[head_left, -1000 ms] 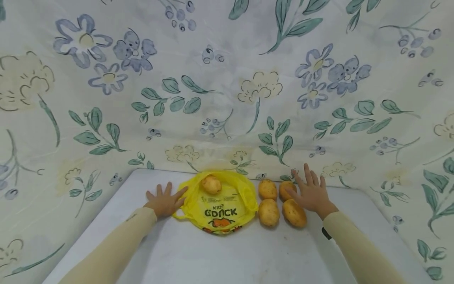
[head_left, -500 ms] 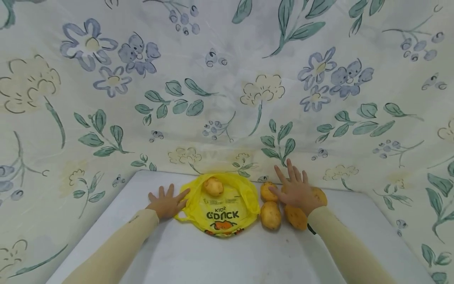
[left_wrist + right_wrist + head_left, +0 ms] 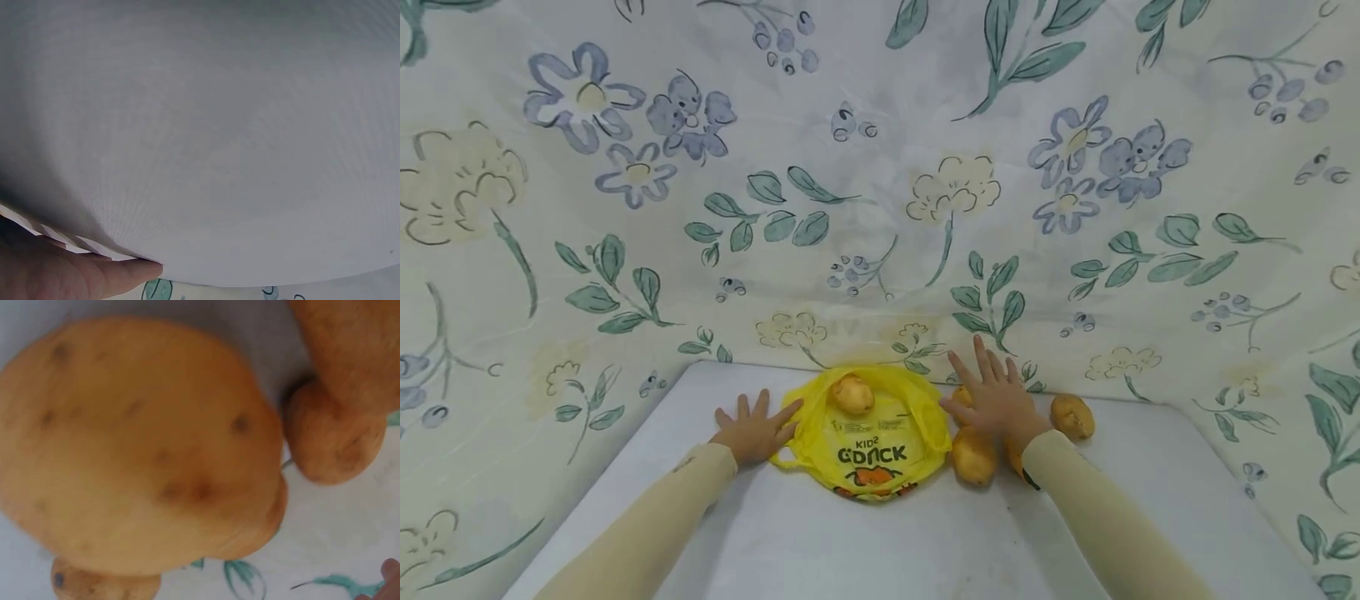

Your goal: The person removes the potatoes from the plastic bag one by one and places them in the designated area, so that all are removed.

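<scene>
A yellow plastic bag (image 3: 928, 417) lies flat on the white table, its mouth spread toward the back. One potato (image 3: 852, 394) rests at the bag's far side. My left hand (image 3: 752, 433), fingers spread, touches the bag's left edge; the left wrist view has part of that hand (image 3: 75, 275). To the bag's right, my right hand (image 3: 996, 404) hovers with straight, spread fingers above several potatoes, partly hiding them. Its thumb reaches toward the bag's right rim. A near potato (image 3: 973, 458) shows below the hand. In the right wrist view a large potato (image 3: 137, 444) fills much of the picture.
Another potato (image 3: 1072, 417) lies to the right of my right wrist. A white table (image 3: 850, 550) extends toward me. Floral cloth (image 3: 880, 150) rises behind the table's back edge and along its sides.
My right hand has moved left across the potatoes toward the bag, uncovering the potato at the far right. The left hand and the potato on the bag have stayed in place.
</scene>
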A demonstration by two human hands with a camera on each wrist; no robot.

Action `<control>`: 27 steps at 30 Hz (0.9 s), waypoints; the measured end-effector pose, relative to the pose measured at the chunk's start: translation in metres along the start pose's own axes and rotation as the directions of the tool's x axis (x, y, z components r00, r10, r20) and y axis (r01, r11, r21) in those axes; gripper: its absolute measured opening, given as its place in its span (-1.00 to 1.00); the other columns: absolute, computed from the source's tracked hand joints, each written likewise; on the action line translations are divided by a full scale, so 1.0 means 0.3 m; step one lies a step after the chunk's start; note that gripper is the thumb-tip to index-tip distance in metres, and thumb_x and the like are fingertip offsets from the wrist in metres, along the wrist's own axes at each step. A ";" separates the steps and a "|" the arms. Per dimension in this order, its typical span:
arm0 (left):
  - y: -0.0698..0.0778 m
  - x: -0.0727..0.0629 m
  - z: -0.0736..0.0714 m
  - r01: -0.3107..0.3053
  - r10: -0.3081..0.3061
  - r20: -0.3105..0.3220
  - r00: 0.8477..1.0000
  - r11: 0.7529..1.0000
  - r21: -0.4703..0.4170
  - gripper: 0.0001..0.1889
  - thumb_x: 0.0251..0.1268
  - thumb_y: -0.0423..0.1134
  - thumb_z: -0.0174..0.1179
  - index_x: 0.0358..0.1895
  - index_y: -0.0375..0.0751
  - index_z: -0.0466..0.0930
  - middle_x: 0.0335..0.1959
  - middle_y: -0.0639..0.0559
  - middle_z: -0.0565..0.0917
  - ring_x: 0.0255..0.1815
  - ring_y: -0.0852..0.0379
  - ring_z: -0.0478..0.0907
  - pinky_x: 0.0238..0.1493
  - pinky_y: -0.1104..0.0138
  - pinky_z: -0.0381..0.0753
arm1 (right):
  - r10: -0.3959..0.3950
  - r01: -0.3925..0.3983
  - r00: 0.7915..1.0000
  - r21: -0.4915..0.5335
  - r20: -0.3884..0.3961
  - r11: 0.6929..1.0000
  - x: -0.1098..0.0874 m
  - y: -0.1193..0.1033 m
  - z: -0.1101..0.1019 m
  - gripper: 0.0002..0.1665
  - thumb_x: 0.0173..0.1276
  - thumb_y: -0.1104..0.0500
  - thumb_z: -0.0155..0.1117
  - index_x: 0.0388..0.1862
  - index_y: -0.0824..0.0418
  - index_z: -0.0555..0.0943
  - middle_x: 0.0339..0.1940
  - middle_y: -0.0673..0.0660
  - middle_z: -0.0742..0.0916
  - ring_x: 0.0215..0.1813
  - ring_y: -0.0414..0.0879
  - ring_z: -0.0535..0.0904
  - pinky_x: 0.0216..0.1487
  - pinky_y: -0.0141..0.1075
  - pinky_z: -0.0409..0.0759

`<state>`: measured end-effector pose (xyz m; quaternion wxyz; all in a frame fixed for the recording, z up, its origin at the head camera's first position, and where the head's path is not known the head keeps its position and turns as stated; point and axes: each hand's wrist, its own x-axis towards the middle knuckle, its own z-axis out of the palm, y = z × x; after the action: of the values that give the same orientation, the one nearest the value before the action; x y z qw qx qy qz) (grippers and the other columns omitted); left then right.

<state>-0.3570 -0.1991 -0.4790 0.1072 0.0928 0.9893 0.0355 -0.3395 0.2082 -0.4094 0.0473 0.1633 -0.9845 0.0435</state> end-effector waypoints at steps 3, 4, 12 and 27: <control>-0.005 -0.001 0.006 0.004 -0.004 -0.005 1.000 1.000 -0.004 -0.21 0.37 0.51 -0.45 0.57 0.25 0.02 0.55 -0.48 -0.06 0.46 -0.71 -0.17 0.19 -0.63 -0.20 | -0.027 0.027 0.999 -0.009 0.031 1.000 0.015 -0.035 0.012 0.01 0.37 -0.57 -0.29 0.63 -0.20 -0.25 0.62 0.17 -0.41 0.65 0.26 -0.24 0.54 0.27 -0.33; -0.004 0.000 0.008 0.005 -0.005 -0.006 1.000 1.000 -0.006 -0.21 0.37 0.50 -0.45 0.57 0.25 0.02 0.56 -0.47 -0.06 0.46 -0.70 -0.17 0.19 -0.63 -0.20 | -0.031 0.031 0.999 -0.015 0.044 0.999 0.020 -0.047 0.016 0.01 0.37 -0.58 -0.31 0.63 -0.21 -0.27 0.62 0.15 -0.43 0.66 0.24 -0.27 0.55 0.26 -0.34; -0.002 0.003 0.012 0.013 -0.013 -0.010 1.000 1.000 -0.014 -0.18 0.34 0.54 -0.48 0.57 0.26 0.03 0.56 -0.46 -0.07 0.47 -0.70 -0.20 0.21 -0.61 -0.24 | -0.113 0.116 0.992 -0.061 0.052 0.991 0.065 -0.143 0.048 -0.01 0.39 -0.54 -0.25 0.64 -0.17 -0.18 0.64 0.21 -0.34 0.64 0.26 -0.12 0.54 0.30 -0.23; 0.014 -0.019 -0.012 0.016 -0.016 0.006 1.000 1.000 0.009 -0.26 0.43 0.44 -0.41 0.58 0.26 0.00 0.57 -0.44 -0.07 0.48 -0.67 -0.17 0.23 -0.60 -0.19 | -0.187 0.192 0.972 -0.027 0.141 0.981 0.094 -0.278 0.061 0.01 0.36 -0.55 -0.18 0.64 -0.21 -0.15 0.67 0.17 -0.21 0.65 0.21 -0.09 0.58 0.20 -0.17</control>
<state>-0.3514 -0.1961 -0.4741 0.1100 0.0853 0.9898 0.0299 -0.3404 0.1189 -0.4187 -0.0135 0.2581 -0.9660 0.0076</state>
